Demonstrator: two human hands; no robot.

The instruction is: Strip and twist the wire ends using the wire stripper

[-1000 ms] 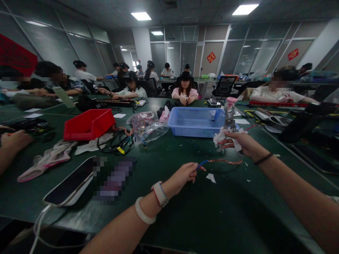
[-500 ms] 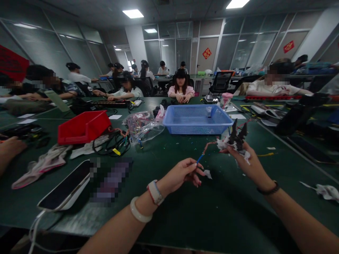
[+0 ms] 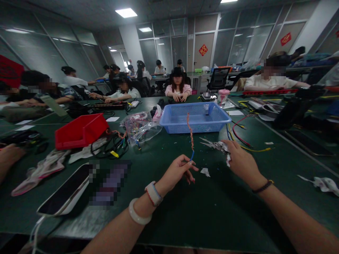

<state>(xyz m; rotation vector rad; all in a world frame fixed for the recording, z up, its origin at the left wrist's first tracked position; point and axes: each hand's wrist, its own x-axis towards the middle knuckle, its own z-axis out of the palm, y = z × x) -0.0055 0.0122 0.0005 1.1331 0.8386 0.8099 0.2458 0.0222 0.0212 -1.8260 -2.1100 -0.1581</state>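
Between the thumb and fingers of my left hand (image 3: 178, 172) is a blue-insulated wire (image 3: 192, 155). Its long bare copper strands (image 3: 190, 132) are twisted and stand upright in front of the basket. My right hand (image 3: 242, 164), palm down over the table, is closed on a crumpled white tissue (image 3: 217, 145) with black smudges; its ragged end sticks out to the left. A small torn scrap of tissue (image 3: 205, 172) lies on the table between my hands.
A blue basket (image 3: 194, 127) stands ahead. To the left are a red bin (image 3: 82, 134), a clear bag of wires (image 3: 140, 128), gloves (image 3: 43, 171) and a charging phone (image 3: 67, 188). Loose coloured wires (image 3: 242, 139) lie right. Another person's hand (image 3: 10, 157) is at far left.
The copper end has swung from pointing right towards the tissue to standing upright. My right hand has turned palm down and lowered with the tissue, away from the wire.
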